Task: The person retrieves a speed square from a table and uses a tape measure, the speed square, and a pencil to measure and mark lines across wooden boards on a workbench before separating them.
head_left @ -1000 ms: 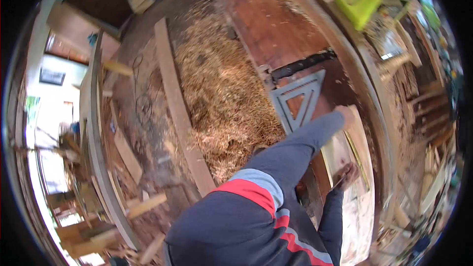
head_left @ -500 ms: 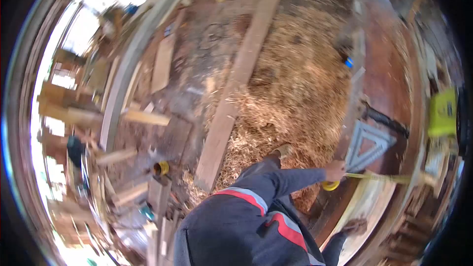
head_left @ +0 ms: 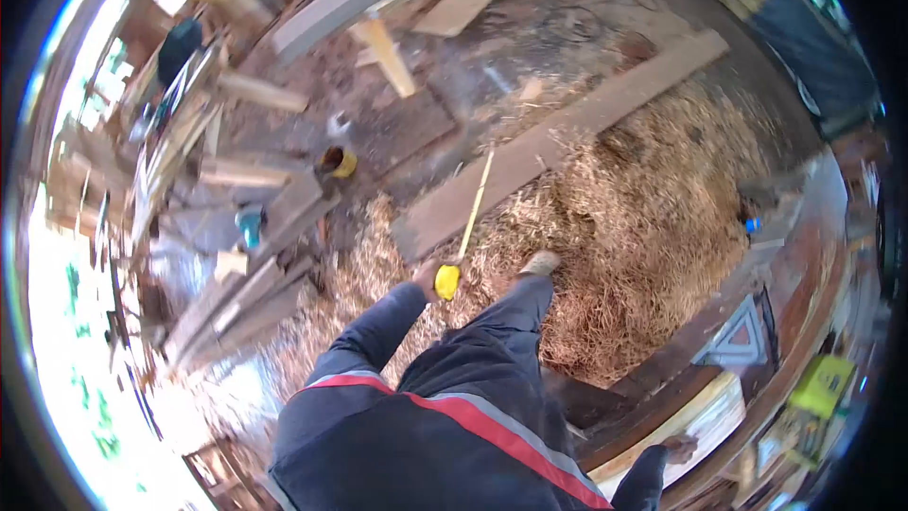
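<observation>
My left hand point(head_left: 427, 280) is closed around a yellow tape measure point(head_left: 447, 282). Its yellow blade point(head_left: 478, 197) is pulled out and stretches away from me, over the near part of a long brown board point(head_left: 567, 137) on the floor. To the right, my right hand point(head_left: 679, 448) lies on a pale slab of wood point(head_left: 711, 419), looking flat and small in view. A grey triangular speed square point(head_left: 738, 341) rests on the dark wood beyond that slab.
Wood shavings point(head_left: 643, 237) cover the floor ahead of my foot. Offcuts point(head_left: 255, 274) and a yellow can point(head_left: 340, 163) lie to the left. A grey beam point(head_left: 369, 0) crosses the upper left. A lime-green case point(head_left: 821, 385) stands at the far right.
My left hand has swung from beside the speed square on the right to above the floor board, carrying the tape measure. The view has turned; my right hand remains on the pale slab.
</observation>
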Demonstrator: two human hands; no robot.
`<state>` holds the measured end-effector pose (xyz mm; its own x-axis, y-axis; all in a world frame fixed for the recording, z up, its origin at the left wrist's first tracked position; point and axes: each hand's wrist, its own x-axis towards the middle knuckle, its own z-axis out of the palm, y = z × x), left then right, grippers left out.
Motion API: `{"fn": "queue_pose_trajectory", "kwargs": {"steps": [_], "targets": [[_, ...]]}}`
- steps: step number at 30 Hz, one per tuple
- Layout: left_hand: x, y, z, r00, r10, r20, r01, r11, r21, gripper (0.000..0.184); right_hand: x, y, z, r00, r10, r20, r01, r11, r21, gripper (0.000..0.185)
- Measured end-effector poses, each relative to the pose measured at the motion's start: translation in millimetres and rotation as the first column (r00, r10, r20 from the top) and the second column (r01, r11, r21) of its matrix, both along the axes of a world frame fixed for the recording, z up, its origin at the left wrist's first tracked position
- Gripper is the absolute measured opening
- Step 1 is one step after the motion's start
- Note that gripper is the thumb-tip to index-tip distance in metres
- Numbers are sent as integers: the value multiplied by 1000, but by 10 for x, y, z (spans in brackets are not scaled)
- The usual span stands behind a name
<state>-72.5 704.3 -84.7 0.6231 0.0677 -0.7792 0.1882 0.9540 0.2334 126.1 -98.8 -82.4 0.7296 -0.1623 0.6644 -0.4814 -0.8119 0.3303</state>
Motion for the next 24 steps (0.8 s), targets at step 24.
{"fn": "queue_pose_trajectory", "kwargs": {"steps": [24], "targets": [[-6937, -1190, 771, 565, 815, -132, -804, 579, 137, 23, -3340, 6124, -700, -133, 903, -409, 74, 421, 904, 47]]}}
